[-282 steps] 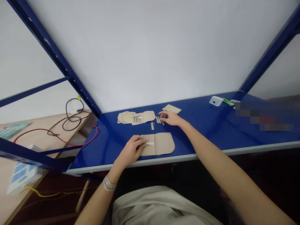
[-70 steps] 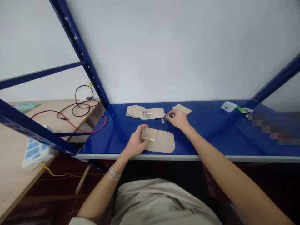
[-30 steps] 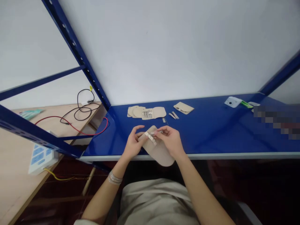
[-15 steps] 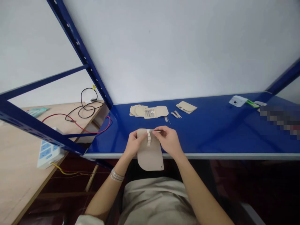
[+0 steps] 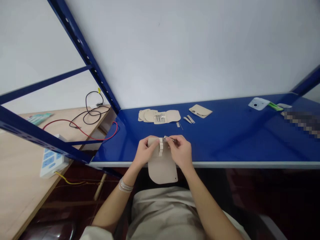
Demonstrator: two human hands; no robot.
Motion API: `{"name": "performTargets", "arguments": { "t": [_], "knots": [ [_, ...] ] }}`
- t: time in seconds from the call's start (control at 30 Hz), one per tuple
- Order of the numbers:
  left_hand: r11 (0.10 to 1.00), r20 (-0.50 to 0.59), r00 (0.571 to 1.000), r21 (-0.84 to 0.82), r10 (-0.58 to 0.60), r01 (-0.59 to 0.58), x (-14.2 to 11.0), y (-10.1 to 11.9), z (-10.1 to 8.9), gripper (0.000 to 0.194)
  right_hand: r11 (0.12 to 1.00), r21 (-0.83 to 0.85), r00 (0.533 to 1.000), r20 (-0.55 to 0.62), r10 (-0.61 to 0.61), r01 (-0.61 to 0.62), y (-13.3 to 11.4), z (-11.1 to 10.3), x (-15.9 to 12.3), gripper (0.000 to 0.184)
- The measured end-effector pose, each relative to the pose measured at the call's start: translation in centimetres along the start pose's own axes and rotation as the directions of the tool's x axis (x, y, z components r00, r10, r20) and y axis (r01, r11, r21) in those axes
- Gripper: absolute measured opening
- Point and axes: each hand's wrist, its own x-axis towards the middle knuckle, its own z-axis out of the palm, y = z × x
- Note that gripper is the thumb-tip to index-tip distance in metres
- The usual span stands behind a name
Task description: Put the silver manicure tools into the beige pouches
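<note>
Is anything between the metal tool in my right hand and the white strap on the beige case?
Nothing visible. The metal tool in your right hand is at the upper end of the strap; your left hand holds the case on the strap's opposite side. Contact is too small to tell.

Plain pale wall (image 5: 175, 50) fills 12 o'clock. Blue metal upright (image 5: 75, 36), perforated, at 10. Glossy blue worktop (image 5: 225, 140) runs from centre toward 3, reflecting soft light. Wooden table (image 5: 25, 160), 8–9. Floor (image 5: 82, 206), 7–8: dark reddish, shiny.
</note>
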Motion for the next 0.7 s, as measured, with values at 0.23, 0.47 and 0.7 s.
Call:
{"name": "performTargets", "arguments": {
  "t": [0.23, 0.47, 0.7],
  "knots": [
    [0.997, 0.000, 0.999, 0.061, 0.053, -0.053, -0.08, 0.17, 0.12, 0.034, 0.996, 0.068, 0.997, 0.041, -0.063, 0.061, -0.42, 0.07, -0.12, 0.022],
    [0.995, -0.007, 0.999, 0.089, 0.050, -0.049, -0.09, 0.03, 0.14, 0.031, 0.997, 0.027, 0.997, 0.036, -0.072, 0.071, -0.45, 0.14, -0.38, 0.020],
    [0.999, -0.003, 0.999, -0.017, -0.036, 0.036, 0.00, -0.16, -0.07, 0.031, 0.982, 0.030, 0.970, 0.155, -0.189, 0.187, -0.28, -0.25, -0.50, 0.020]
  ]
}}
